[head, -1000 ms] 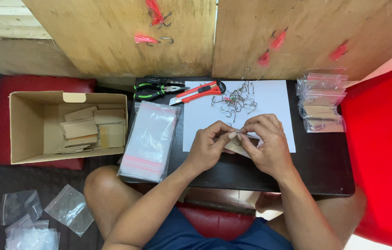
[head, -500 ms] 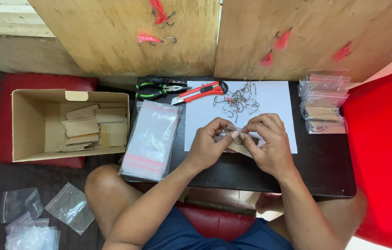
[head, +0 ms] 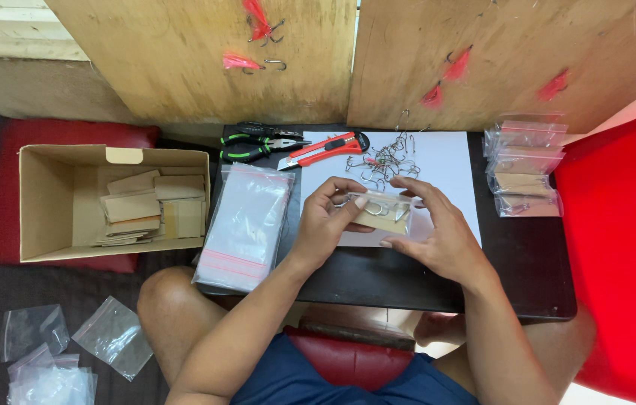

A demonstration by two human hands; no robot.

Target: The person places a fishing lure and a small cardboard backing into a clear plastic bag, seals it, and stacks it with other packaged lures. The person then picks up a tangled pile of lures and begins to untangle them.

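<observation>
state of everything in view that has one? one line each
small clear bag: held in both hands, tan card inside
left hand: gripping the bag's left end
right hand: fingers on the bag's right side
cardboard box: open, card pieces inside
utility knife: lying flat, blade state unclear
pliers: lying on the table

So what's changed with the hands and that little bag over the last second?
Both hands, left hand and right hand, have spread slightly and now hold the small clear bag with its cardboard insert flat between them. The stack of zip bags and cardboard box stayed put.
</observation>
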